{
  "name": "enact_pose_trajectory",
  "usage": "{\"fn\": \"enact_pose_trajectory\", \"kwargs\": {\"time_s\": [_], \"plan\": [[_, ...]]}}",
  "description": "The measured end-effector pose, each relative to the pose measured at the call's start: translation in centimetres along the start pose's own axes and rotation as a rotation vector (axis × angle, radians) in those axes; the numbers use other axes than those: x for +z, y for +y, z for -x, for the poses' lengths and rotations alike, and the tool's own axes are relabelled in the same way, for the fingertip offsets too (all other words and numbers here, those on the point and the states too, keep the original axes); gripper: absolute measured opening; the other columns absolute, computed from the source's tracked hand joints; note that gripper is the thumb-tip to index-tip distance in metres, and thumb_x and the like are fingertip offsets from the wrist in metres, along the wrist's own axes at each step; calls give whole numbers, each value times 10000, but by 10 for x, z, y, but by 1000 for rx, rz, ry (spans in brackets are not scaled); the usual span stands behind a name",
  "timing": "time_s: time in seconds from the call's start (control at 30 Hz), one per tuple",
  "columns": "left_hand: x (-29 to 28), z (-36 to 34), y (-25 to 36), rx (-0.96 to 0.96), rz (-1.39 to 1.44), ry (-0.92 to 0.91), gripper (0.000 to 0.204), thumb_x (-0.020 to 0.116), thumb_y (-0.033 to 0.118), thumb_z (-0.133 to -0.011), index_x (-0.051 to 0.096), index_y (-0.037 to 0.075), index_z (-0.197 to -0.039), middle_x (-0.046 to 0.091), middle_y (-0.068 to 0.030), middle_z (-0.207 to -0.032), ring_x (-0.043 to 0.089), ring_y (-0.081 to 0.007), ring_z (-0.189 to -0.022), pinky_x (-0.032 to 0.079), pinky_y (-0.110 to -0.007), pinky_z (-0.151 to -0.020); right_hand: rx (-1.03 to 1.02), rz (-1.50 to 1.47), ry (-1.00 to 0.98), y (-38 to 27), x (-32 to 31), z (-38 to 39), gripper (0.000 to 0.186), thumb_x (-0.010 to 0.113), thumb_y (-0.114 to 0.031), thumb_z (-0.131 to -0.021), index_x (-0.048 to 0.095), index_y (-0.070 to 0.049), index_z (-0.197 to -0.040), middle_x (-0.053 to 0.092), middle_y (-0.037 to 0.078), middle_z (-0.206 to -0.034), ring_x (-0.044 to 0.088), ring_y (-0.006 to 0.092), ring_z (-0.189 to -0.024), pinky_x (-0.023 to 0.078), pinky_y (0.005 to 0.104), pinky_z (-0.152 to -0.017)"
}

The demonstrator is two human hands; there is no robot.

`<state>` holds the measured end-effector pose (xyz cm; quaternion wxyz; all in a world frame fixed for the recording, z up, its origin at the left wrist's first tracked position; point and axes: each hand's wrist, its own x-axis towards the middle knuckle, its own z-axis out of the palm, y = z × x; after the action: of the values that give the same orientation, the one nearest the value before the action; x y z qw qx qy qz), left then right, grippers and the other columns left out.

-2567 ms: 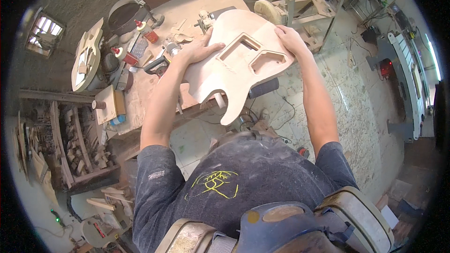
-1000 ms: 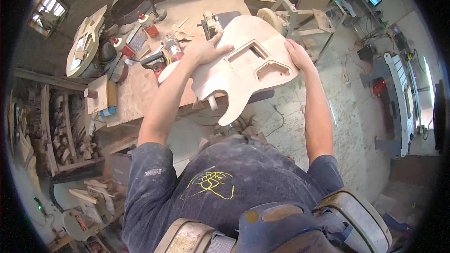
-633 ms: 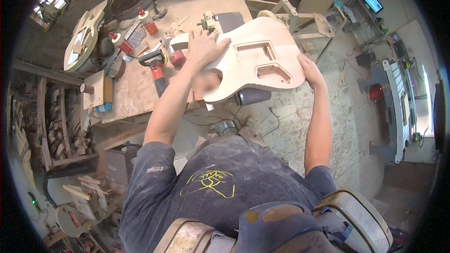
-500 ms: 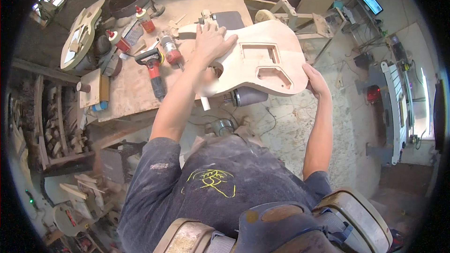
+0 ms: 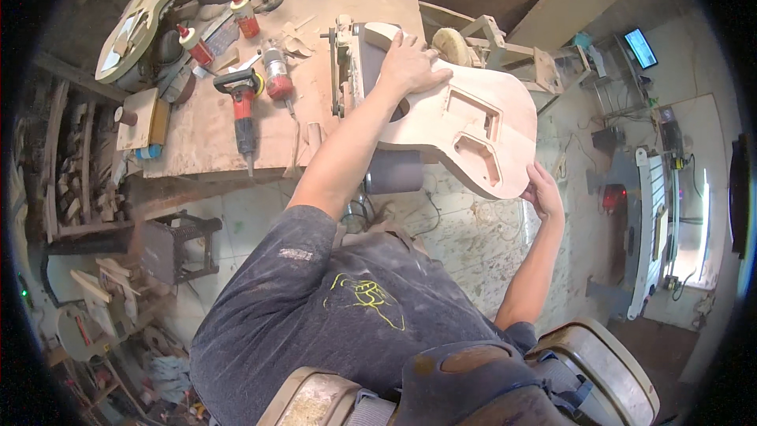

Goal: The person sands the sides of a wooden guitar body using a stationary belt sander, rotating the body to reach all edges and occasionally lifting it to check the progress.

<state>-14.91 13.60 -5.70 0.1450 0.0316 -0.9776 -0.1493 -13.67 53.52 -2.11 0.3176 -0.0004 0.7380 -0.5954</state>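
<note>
My left hand point(image 5: 406, 67) lies over the upper left part of a pale wooden guitar body point(image 5: 449, 150), fingers on its curved horn and thumb on its face. My right hand point(image 5: 542, 189) grips the body's lower right edge from the side, its thumb hidden or hard to make out. The body has two recessed cavities and is tilted, turned toward the right. Beneath and behind its left part is a belt sander point(image 5: 345, 63) with a grey roller point(image 5: 394, 173) projecting below the bench edge. A red and black power tool point(image 5: 243, 118) and a red and silver tool point(image 5: 277, 75) lie on the bench.
The workbench point(image 5: 197, 158) also holds glue bottles point(image 5: 244, 12), wood scraps and another guitar body point(image 5: 130, 28). A wooden jig point(image 5: 544, 71) stands at back right, a lit monitor point(image 5: 640, 47) beyond it. A grey stool point(image 5: 173, 248) stands below the bench, a wood-offcut rack point(image 5: 75, 166) at left.
Both hands have moved the guitar body rightward and swung it clockwise, its right end now lower. My right hand has dropped along with that edge. The view has shifted, showing more tools on the bench uncovered.
</note>
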Motion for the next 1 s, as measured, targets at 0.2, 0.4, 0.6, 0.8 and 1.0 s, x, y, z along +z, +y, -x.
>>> {"fn": "enact_pose_trajectory", "kwargs": {"time_s": [0.2,0.4,0.6,0.8,1.0], "plan": [[3,-11,12,-16,-6,-48,703,451,667,-873,662,137,-1284,587,-150,-1345,433,-308,-1356,186,-521,-1191,2,5,52,-5,-22,-17,547,565,-294,-1007,422,-24,-1461,637,83,-1251,672,148,-1030,575,306,-811],[1,-5,1,-66,-21,41,688,478,650,-875,687,101,-1232,601,-161,-1313,427,-304,-1355,208,-521,-1175,-4,52,-46,-13,-22,-26,557,578,-312,-998,429,-31,-1456,644,76,-1235,672,149,-1028,572,296,-809],[2,3,7,-68,-11,6,695,474,653,-871,687,97,-1230,597,-167,-1310,436,-312,-1340,209,-521,-1175,-18,43,-27,-8,-19,-24,549,579,-313,-996,443,-30,-1446,656,67,-1190,672,138,-974,561,282,-771],[14,-3,24,-45,-20,23,718,469,659,-869,650,102,-1284,594,-171,-1325,432,-313,-1348,192,-516,-1183,6,69,31,-7,-39,-22,537,564,-310,-993,456,-33,-1440,663,69,-1188,674,133,-980,557,281,-780],[19,-8,-1,-62,-75,85,751,435,701,-865,641,138,-1318,585,-144,-1367,431,-300,-1368,171,-541,-1180,-28,71,43,-21,-23,-41,534,564,-305,-989,463,-34,-1439,680,56,-1148,687,124,-927,558,281,-781]]}}
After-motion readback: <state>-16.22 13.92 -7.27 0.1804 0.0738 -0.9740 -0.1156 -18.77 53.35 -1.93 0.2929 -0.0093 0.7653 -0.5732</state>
